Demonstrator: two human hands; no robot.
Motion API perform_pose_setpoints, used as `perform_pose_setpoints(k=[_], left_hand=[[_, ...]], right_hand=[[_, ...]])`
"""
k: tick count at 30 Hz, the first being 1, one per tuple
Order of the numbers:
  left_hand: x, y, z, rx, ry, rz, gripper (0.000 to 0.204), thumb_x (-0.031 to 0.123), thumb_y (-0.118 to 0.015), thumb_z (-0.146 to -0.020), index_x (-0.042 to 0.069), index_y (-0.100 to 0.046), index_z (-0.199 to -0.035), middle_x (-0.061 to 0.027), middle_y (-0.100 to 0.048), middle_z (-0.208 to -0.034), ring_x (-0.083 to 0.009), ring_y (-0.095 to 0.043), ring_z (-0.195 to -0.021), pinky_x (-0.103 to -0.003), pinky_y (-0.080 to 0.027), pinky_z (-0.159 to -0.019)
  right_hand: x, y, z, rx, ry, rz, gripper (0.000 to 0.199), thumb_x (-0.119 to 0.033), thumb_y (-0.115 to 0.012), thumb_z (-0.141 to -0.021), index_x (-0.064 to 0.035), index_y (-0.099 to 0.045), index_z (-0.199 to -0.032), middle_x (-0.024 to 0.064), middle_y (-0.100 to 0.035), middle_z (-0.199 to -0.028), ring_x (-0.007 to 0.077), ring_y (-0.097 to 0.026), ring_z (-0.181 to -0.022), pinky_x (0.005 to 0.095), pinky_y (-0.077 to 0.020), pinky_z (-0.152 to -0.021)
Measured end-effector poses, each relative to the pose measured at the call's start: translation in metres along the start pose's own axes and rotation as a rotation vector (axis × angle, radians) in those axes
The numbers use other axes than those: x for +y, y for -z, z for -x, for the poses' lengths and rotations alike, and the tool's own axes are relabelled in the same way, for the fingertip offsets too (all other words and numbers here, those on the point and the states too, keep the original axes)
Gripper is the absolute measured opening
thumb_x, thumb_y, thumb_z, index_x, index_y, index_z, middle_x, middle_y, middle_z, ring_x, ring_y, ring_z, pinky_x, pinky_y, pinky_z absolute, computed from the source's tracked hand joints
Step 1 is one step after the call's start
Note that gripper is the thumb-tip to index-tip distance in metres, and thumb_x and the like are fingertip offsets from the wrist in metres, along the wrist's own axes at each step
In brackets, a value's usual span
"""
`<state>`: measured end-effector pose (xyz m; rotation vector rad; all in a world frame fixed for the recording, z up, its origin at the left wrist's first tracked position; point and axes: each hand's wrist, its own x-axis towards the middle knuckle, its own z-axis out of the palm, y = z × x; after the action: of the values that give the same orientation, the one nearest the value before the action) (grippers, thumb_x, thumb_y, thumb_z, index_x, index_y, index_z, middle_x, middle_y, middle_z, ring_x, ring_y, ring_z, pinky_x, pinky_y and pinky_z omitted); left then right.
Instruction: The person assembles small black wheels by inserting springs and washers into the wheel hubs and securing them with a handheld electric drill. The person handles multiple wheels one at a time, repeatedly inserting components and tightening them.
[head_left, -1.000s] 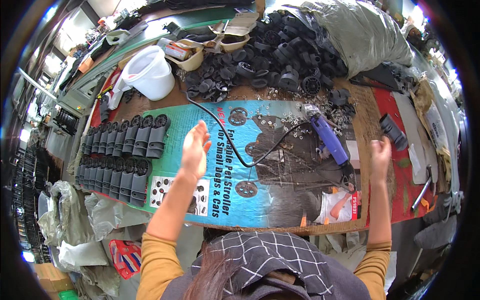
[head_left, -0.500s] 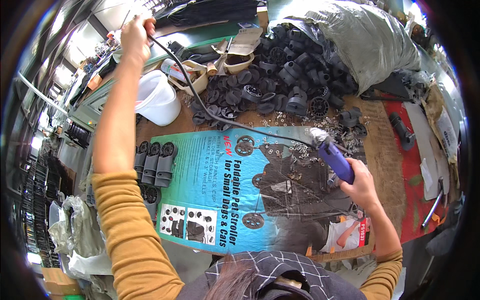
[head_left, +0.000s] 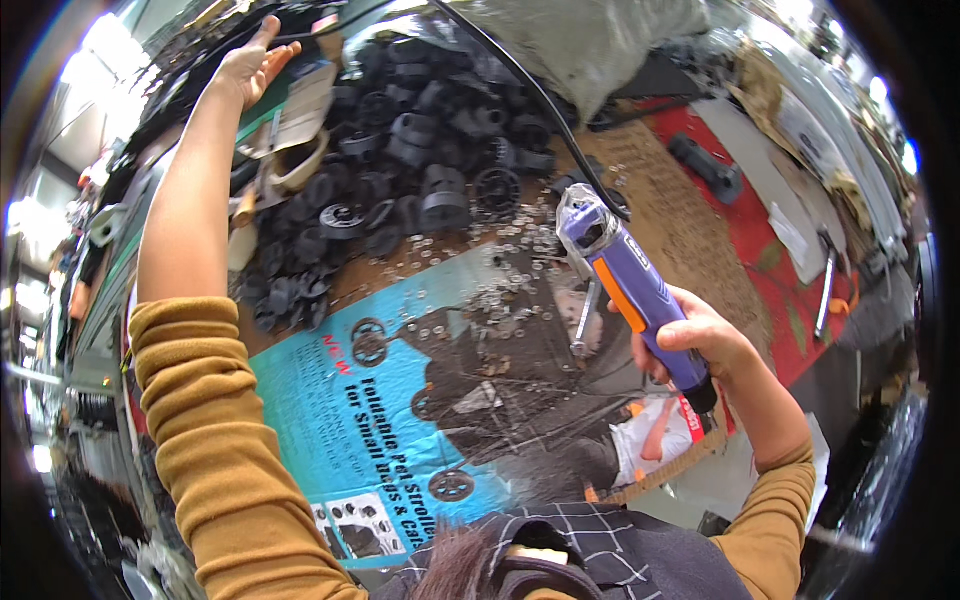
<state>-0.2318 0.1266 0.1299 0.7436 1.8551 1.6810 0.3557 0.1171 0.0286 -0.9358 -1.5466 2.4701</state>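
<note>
The right hand (head_left: 695, 345) is wrapped firmly around the lower handle of a purple power screwdriver (head_left: 630, 290), fingers closed about its grip. The tool has a purple body with an orange trigger strip along one side, a grey metal nose and a dark butt end showing below the fist. Its long axis runs on a slant, butt toward the person at lower right, nose pointing up and left, away from the body; it hangs in the air above the printed blue carton sheet (head_left: 400, 420) that covers the workbench. A black cable (head_left: 520, 80) leaves the nose end and arcs up toward the far left.

The left hand (head_left: 248, 65) is stretched far out at upper left, fingers loosely spread; it seems to touch the cable there, though the rim distortion makes that unsure.

Beyond the tool lies a heap of black plastic wheels (head_left: 400, 170), with small metal washers (head_left: 480, 260) scattered along the sheet's far edge.
</note>
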Motion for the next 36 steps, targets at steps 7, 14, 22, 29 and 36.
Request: perform_pose_setpoints(k=[7, 14, 22, 29, 36], left_hand=[[-0.042, -0.110, 0.113, -0.358, -0.131, -0.524, 0.054, 0.055, -0.058, -0.092, 0.007, -0.064, -0.115, -0.0042, -0.070, -0.107, -0.0133, -0.065, -0.102, -0.026, -0.049, -0.084], [-0.075, -0.156, 0.324, -0.848, 0.291, 0.092, 0.043, 0.035, -0.066, -0.092, 0.004, -0.058, -0.120, -0.0078, -0.066, -0.107, -0.0154, -0.063, -0.097, -0.029, -0.050, -0.087], [-0.102, -0.207, 0.399, -0.358, 0.144, 0.248, 0.046, 0.013, -0.080, -0.078, 0.000, -0.053, -0.113, -0.0118, -0.062, -0.107, -0.0180, -0.060, -0.099, -0.033, -0.051, -0.086], [-0.165, -0.099, 0.475, -0.447, -0.151, -0.113, 0.047, 0.029, -0.076, -0.080, 0.002, -0.062, -0.116, -0.0137, -0.061, -0.109, -0.0213, -0.062, -0.096, -0.035, -0.050, -0.088], [-0.208, 0.129, 0.427, 0.472, -0.074, -1.282, 0.043, 0.032, -0.075, -0.077, 0.006, -0.062, -0.109, -0.0177, -0.061, -0.115, -0.0333, -0.057, -0.110, -0.044, -0.047, -0.094]], right_hand=[[0.039, 0.003, -0.013, -0.356, 0.213, -0.427, 0.089, -0.051, -0.061, -0.080, 0.0139, -0.038, -0.137, 0.0063, -0.056, -0.077, 0.0154, -0.054, -0.066, 0.0326, -0.0498, -0.074], [0.036, -0.035, -0.033, -0.607, 0.070, -0.651, 0.087, -0.070, -0.036, -0.092, 0.0041, -0.043, -0.137, 0.0116, -0.062, -0.071, 0.0179, -0.061, -0.062, 0.0309, -0.0540, -0.068], [0.065, -0.042, -0.012, 0.484, 0.750, 0.849, 0.084, -0.029, -0.084, -0.074, -0.0065, -0.030, -0.135, 0.0175, -0.054, -0.119, 0.0276, -0.056, -0.109, 0.0411, -0.0455, -0.092], [0.056, 0.089, -0.003, 0.913, 0.496, 1.276, 0.061, -0.032, -0.072, -0.080, -0.0054, -0.045, -0.128, 0.0203, -0.063, -0.111, 0.0365, -0.062, -0.101, 0.0450, -0.0469, -0.088], [0.075, 0.130, -0.030, 0.976, 0.285, 1.803, 0.076, -0.037, -0.070, -0.080, -0.0070, -0.040, -0.143, 0.0194, -0.063, -0.114, 0.0378, -0.057, -0.108, 0.0462, -0.0451, -0.092]])
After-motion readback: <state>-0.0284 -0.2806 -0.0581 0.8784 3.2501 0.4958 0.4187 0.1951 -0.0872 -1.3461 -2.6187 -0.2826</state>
